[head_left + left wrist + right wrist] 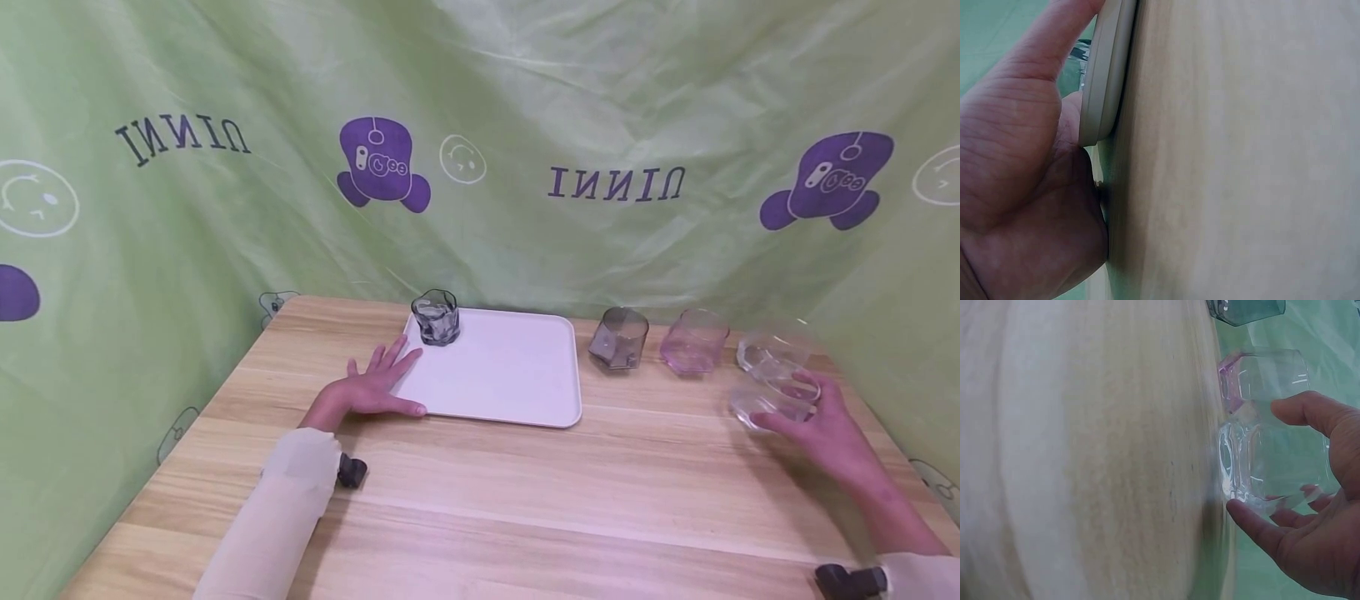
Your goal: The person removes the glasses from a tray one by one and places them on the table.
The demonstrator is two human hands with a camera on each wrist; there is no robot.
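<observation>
My left hand [367,390] lies spread at the left edge of a white tray [498,375], its thumb along the front edge and its straight fingers by the left side. In the left wrist view the tray's rim [1102,81] meets the hand. A dark grey wavy glass [437,321] stands in the tray's back left corner. My right hand [828,429] holds a clear glass [750,407] from the right, thumb on one side and fingers round the other. Another clear glass [753,354] is just behind it, partly overlapped. The right wrist view shows the held glass [1272,462] upright, at table level.
Right of the tray stand a grey glass [619,340] and a pink-tinted glass [694,343], in a row with the rear clear glass. A green printed curtain [510,242] hangs behind the wooden table [525,500] and along both sides.
</observation>
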